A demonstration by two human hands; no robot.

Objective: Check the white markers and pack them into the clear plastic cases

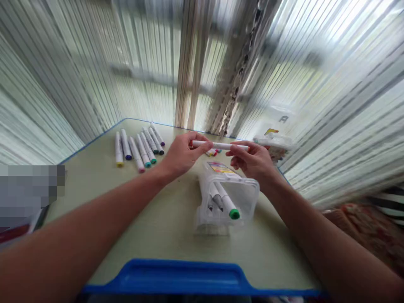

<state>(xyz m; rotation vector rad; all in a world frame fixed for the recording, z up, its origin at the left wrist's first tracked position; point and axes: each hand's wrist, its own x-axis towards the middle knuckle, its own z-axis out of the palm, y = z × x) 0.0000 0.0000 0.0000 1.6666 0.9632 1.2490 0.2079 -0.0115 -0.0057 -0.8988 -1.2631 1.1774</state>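
Observation:
A white marker (221,146) with orange-red ends is held level between both hands, above the far part of the table. My left hand (186,152) pinches its left end between thumb and fingers. At the other end, the fingers of my right hand (251,158) close around the marker. Just below them, a clear plastic box (202,185) lies on its side with its open end toward me. Inside it are a green-capped marker (227,202) and a few grey-tipped ones (217,198).
Several white markers (135,151) with coloured ends lie in a row at the table's (151,235) far left. More coloured tips (213,152) show behind my hands. Another clear container (276,141) stands at the back right. A blue raised edge (183,273) runs along the front; curtains (151,63) hang behind.

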